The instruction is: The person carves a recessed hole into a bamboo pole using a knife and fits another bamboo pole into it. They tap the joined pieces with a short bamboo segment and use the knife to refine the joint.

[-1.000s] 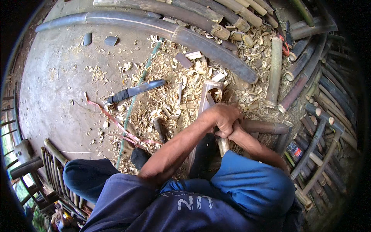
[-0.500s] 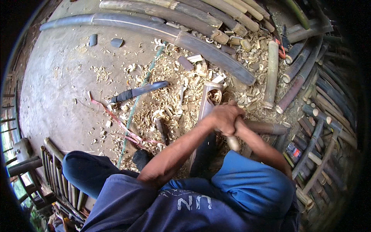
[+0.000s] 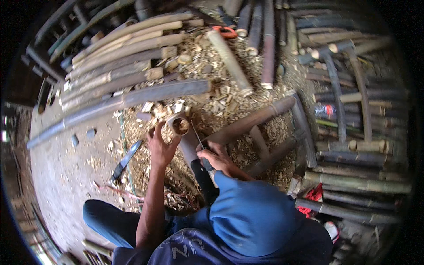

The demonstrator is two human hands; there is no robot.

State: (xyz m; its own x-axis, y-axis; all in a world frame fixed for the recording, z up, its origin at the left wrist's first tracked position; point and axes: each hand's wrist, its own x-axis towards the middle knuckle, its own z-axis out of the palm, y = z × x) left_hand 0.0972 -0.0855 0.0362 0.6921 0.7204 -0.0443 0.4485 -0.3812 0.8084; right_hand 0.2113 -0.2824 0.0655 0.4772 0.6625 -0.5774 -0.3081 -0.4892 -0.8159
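Note:
A wide bamboo tube slants up in front of me between my knees, its pale-rimmed mouth facing me with curled shavings inside. My left hand is at the left of that mouth, fingers spread and curved beside the rim; whether they touch it is hard to tell. To the tube's right, my right hand is closed around the dark handle of a thin-bladed knife, the blade pointing up and left past the tube. A dark-covered foot is against the tube's lower part.
A large knife with a wrapped handle lies at left, beside a green cord. Long bamboo poles lie beyond, amid shavings. A bamboo frame lies at right, near stacked bamboo. An orange-handled tool is at the back.
My hands, together half a second ago, are now apart: the left beside the tube's mouth, the right on the knife. The view has swung to the right.

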